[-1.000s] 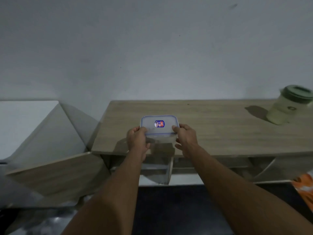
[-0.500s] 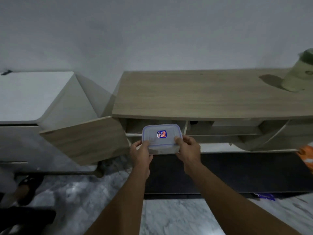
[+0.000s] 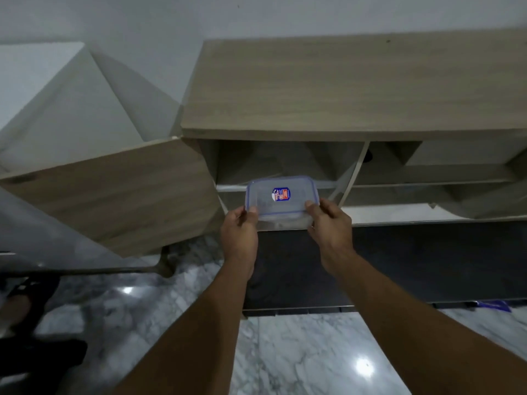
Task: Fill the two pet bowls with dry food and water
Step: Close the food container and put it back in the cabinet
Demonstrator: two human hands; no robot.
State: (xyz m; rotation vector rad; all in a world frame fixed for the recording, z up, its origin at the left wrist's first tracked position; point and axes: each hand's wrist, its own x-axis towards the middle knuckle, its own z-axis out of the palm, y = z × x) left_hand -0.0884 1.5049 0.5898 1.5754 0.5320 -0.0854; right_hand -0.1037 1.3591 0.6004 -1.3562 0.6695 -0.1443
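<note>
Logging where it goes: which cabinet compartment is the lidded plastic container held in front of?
The left compartment, beside the swung-open door; the container is left of the upright divider, away from the right compartment.

1. The left hand [image 3: 239, 232] and the right hand [image 3: 330, 226] are bare, just fingers and thumbs.
2. The left arm [image 3: 199, 323] and the right arm [image 3: 399, 303] are bare too, all the way to the bottom edge.
3. Far left, a foot [image 3: 15, 307] wears a dark sandal [image 3: 32, 285] with straps. I cannot tell whose foot it is.
</note>
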